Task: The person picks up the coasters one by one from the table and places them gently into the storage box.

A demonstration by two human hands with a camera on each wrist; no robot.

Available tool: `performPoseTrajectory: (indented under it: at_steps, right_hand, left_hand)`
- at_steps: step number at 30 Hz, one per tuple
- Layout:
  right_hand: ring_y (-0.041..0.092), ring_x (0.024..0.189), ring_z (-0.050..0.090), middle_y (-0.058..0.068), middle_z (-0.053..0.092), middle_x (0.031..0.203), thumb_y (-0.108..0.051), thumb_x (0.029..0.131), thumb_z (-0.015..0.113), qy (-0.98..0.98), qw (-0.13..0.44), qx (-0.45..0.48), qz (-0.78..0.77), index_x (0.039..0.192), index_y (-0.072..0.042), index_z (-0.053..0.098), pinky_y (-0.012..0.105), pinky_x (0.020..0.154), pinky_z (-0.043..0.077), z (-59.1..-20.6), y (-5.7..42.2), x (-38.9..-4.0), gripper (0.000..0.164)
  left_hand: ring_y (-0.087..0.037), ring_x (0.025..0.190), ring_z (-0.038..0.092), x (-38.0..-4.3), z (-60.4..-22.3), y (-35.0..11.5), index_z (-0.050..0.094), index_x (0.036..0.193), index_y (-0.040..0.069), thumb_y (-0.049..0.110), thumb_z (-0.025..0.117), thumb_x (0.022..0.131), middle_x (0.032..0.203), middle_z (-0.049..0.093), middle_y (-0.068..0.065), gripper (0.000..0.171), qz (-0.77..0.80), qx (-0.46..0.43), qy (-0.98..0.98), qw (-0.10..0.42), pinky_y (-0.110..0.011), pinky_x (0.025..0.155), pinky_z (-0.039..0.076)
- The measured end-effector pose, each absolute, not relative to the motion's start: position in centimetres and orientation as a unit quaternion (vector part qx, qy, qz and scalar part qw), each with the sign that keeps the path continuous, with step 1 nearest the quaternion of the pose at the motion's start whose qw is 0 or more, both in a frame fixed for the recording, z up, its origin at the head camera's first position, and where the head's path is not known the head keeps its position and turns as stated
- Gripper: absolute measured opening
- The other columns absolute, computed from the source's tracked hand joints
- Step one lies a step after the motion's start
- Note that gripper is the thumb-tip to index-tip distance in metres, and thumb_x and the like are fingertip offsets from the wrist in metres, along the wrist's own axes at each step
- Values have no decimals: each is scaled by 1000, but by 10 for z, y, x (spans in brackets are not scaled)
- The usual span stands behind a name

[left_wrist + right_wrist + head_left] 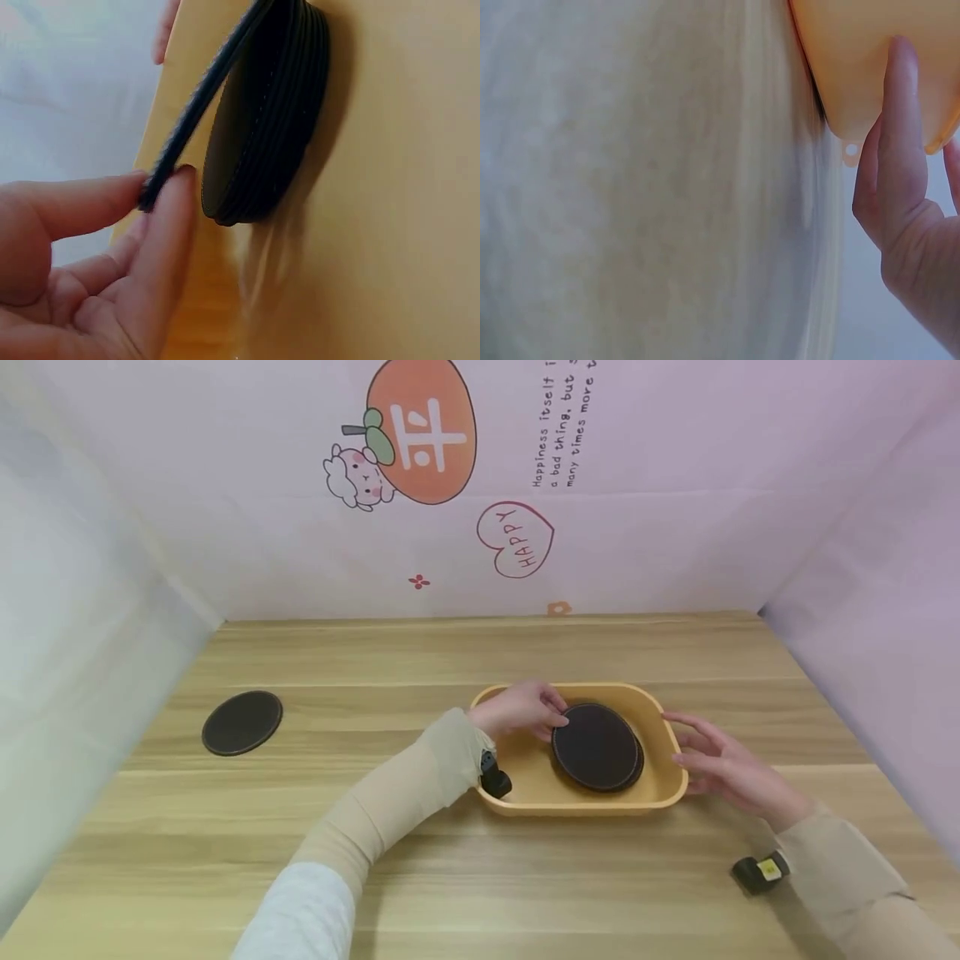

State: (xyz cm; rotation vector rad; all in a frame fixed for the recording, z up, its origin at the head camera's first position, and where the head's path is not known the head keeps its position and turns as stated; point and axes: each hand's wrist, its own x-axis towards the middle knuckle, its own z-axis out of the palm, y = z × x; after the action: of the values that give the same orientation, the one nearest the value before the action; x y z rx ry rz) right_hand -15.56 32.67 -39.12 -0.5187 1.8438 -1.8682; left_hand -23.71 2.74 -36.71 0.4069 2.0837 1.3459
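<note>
A yellow plastic basin [528, 781] stands on the table, holding a stack of round black coasters [289, 127] with stitched edges. Inside it, my left hand [522, 708] pinches the edge of the top coaster [596, 747] between thumb and fingers. In the left wrist view that coaster is tilted, its near edge raised off the stack. My right hand [731, 768] rests at the basin's right end. Its extended fingers [904, 127] touch the outer wall in the right wrist view, and nothing is pinched between them.
Another round black coaster [242, 723] lies flat on the wooden table [300, 810] at the left. A printed cloth [637, 543] hangs behind the table, and pale sheets [75, 610] flank both sides.
</note>
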Motion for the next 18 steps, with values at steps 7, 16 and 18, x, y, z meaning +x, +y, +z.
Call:
performPoseTrajectory:
  at_steps: [7,16,18]
  right_hand:
    - [17,103,63,-7,54,124,5,97,41,665,233,-192,-683,140,-25,34,40,77,57,-392,329,-156,53]
    - [17,103,63,-8,54,126,7,97,38,651,237,-199,-694,138,-27,37,39,76,58,-395,329,-157,54]
    - [16,103,63,-7,54,126,7,97,38,652,236,-199,-693,138,-27,37,39,76,58,-396,329,-157,54]
  left_hand:
    - [-11,68,63,-237,-369,28,60,117,-5,2,65,87,109,65,-15,31,494,152,789,333,-23,66,57]
    - [-16,79,67,-236,-368,26,59,120,-6,3,60,91,113,65,-18,31,506,145,779,341,-25,71,58]
    - [-17,82,67,-236,-368,26,59,120,-6,4,60,91,113,65,-18,31,511,142,776,341,-26,72,58]
